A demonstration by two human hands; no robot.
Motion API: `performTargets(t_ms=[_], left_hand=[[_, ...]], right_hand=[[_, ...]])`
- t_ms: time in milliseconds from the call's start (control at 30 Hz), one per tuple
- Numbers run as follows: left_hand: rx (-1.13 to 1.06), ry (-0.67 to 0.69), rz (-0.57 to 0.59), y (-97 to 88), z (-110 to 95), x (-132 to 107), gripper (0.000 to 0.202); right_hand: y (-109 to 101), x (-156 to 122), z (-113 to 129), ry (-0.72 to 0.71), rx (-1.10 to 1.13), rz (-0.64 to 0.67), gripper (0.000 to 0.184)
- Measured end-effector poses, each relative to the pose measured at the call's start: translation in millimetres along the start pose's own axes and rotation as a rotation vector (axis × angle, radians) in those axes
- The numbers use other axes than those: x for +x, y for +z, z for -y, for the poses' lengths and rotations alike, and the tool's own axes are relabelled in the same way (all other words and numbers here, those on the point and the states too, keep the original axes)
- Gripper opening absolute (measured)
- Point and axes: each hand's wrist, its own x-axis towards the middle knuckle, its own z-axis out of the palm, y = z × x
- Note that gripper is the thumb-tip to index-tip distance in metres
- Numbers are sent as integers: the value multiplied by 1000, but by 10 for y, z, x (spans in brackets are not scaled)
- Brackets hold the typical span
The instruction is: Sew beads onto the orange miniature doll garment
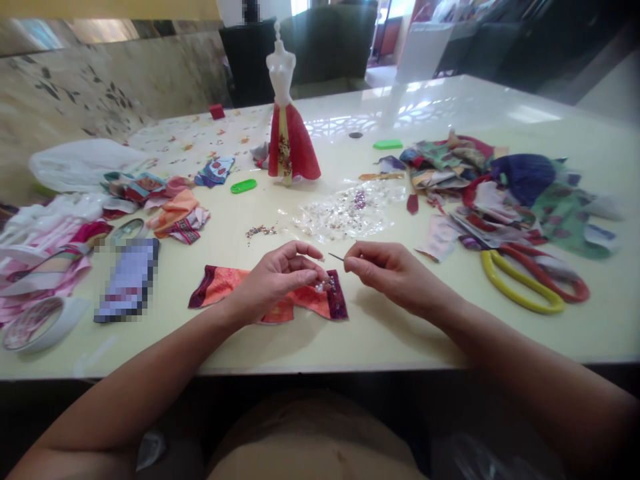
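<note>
- A flat orange fabric piece with dark maroon ends [306, 300] is laid on the pale table [385, 343], its middle partly hidden by the left hand [283, 272].
- Over the cloth, that hand is held with thumb and fingers parted; whether the small clear beads [320, 287] at its fingertips are gripped cannot be told.
- By the cloth's right end, a thin dark stick [336, 257] is pinched by the right hand [380, 265], its rear hidden.
</note>
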Motion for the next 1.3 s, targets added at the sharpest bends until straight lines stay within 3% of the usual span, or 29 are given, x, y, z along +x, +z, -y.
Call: performTargets(t_ms=[100, 200, 333, 433, 833, 1300], left_hand=[[5, -14, 3, 5, 5, 3, 26], [30, 23, -7, -3, 3, 10, 24], [87, 48, -42, -9, -8, 10, 22], [183, 67, -72, -9, -20, 1, 22], [454, 160, -42, -6, -12, -23, 20], [632, 232, -20, -8, -14, -39, 19]], right_hand=[[-34, -18, -7, -59, -137, -77, 30], [-67, -41, -23, -141, -384, -72, 29], [-115, -56, -35, -234, -776, 45, 34], [-139, -59, -33, -249, -933, 145, 31], [-123, -58, -11, -169, -1052, 271, 24], [-108, -60, 0, -136, -1089, 298, 24]])
